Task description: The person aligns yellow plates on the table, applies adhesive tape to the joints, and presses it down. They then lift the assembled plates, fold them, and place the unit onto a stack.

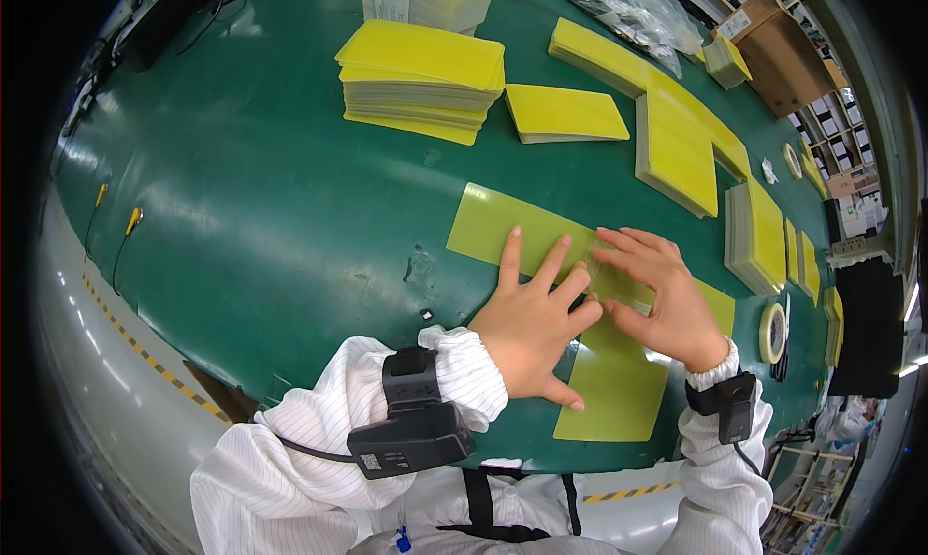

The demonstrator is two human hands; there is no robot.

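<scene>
Thin yellow-green sheets lie on the green table before me, partly overlapped by my hands: one sheet (491, 224) reaches to the upper left, another sheet (615, 395) toward my body, and a sheet corner (718, 309) shows at the right. My left hand (536, 323) rests on them with fingers spread and thumb stretched out, holding nothing. Close beside it, my right hand (657, 289) is over the place where the sheets meet, thumb apart from the fingers. A clear, shiny patch (607, 282) shows between its thumb and fingertips; whether it is film or tape I cannot tell.
Stacks of yellow sheets stand at the back, including a tall stack (420, 72), a low stack (568, 112) and a right-hand stack (754, 238). A tape roll (772, 333) lies at the right. Farther back are a clear plastic bag (633, 14) and a cardboard box (773, 57).
</scene>
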